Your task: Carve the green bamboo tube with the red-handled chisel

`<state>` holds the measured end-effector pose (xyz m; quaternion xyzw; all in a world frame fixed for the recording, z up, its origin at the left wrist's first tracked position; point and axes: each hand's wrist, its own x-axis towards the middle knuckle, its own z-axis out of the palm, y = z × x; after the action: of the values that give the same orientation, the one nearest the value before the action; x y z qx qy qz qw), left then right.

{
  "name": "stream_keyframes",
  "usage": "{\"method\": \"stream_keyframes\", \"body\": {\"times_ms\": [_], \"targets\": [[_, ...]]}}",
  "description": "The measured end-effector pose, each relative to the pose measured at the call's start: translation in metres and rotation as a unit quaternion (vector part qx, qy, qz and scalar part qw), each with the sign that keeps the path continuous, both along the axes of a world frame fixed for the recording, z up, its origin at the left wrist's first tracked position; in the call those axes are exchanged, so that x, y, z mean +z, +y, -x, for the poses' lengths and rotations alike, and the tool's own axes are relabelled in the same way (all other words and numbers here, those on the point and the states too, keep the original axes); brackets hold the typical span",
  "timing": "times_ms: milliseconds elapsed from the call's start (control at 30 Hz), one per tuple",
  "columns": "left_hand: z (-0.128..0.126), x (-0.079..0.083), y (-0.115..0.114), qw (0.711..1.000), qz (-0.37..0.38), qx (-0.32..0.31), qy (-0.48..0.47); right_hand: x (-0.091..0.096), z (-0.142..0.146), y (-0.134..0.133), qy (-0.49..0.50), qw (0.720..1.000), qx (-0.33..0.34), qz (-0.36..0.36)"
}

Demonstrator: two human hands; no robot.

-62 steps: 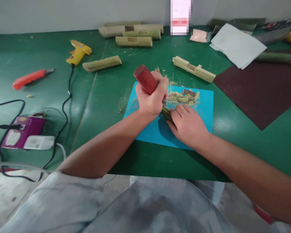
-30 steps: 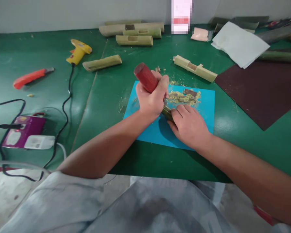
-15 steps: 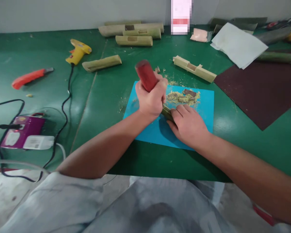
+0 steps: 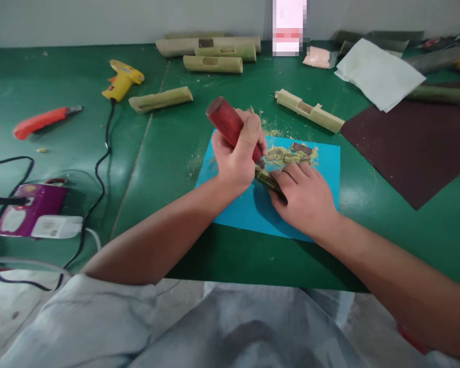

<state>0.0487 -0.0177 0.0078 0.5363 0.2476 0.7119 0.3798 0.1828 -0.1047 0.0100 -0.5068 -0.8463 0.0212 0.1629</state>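
Observation:
My left hand [image 4: 235, 156] is wrapped around the thick red wooden handle of a carving tool [image 4: 226, 120], tilted with its butt end up and to the left. Its working end is mostly hidden, close to a bamboo piece [image 4: 266, 177]. My right hand [image 4: 304, 191] grips that bamboo piece, its fingers over the right end. Both hands are above a blue sheet [image 4: 233, 207] on the green table. Just beyond them lies a heap of pale shavings with a few larger bamboo chips [image 4: 302, 148].
A notched bamboo tube [image 4: 324, 118] lies behind the right hand, near a dark brown sheet [image 4: 410, 148] and white paper [image 4: 379, 74]. On the left are a yellow glue gun [image 4: 122, 82], a bamboo tube [image 4: 163, 98], a red-handled cutter [image 4: 42, 122] and a purple power box [image 4: 38, 204] with cords.
The tool's handle has tipped further to the left, and my left hand has turned with it. More of the bamboo piece shows between my hands. The view has shifted slightly.

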Motion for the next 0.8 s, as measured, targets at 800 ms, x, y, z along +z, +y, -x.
{"method": "stream_keyframes", "body": {"times_ms": [800], "targets": [[0.007,-0.018,-0.004,0.997,-0.041,0.023,0.06,-0.012,-0.003,0.005,0.096,0.995,0.016,0.019]]}}
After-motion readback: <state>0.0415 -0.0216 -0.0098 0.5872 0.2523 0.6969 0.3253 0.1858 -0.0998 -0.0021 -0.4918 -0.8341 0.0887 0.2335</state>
